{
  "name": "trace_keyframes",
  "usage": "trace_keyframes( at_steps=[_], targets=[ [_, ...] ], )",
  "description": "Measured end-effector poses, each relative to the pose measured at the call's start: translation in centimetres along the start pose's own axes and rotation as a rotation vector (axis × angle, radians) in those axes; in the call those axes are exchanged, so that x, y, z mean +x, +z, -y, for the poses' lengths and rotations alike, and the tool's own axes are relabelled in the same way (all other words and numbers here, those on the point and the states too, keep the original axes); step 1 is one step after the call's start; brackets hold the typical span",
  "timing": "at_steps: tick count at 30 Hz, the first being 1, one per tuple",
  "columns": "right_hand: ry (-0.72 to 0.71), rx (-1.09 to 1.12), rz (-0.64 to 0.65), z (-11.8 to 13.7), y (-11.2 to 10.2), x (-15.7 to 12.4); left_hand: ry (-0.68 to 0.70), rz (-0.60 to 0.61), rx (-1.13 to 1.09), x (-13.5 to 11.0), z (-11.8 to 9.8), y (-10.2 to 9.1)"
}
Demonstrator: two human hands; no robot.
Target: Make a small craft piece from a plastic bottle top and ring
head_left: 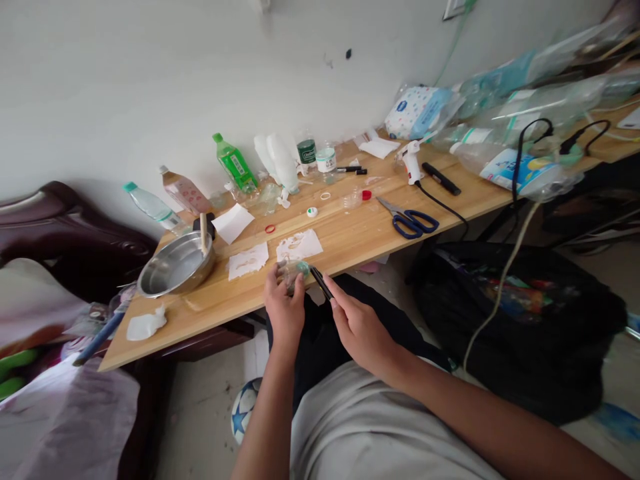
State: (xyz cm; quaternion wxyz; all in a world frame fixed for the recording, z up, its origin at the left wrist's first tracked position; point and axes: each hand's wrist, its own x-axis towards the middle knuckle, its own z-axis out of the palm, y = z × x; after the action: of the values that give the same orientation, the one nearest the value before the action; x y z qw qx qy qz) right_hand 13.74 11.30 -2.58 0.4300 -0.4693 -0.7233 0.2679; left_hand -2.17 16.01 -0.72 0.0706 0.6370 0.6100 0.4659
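Note:
My left hand [286, 300] is closed around a small clear plastic bottle piece [301, 268] with a greenish tint, at the table's front edge. My fingers cover part of it. My right hand [357, 323] grips a slim black pen-like tool [321, 283], its tip pointing at the plastic piece. Whether the tip touches the piece I cannot tell. Just beyond my hands lie two torn white paper pieces, one on the left [249, 260] and one on the right [299, 245].
Scissors [407, 219], a white glue gun [411, 163] and a black tool [441, 179] lie on the right of the wooden table [350, 233]. A metal bowl [177, 267] stands left. Several bottles line the wall, including a green one [235, 163]. A black bag [500, 333] sits below.

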Motion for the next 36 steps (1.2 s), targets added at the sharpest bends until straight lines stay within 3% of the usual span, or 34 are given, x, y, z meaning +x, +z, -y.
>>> trace_keyframes(
  at_steps=[20, 36],
  targets=[
    [-0.090, -0.021, -0.024, -1.2, 1.7, -0.3, -0.033, -0.036, -0.012, 0.0, -0.1, 0.2],
    [-0.080, -0.075, -0.017, -1.2, 2.1, -0.5, -0.045, -0.037, -0.002, 0.1, -0.1, 0.2]
  ],
)
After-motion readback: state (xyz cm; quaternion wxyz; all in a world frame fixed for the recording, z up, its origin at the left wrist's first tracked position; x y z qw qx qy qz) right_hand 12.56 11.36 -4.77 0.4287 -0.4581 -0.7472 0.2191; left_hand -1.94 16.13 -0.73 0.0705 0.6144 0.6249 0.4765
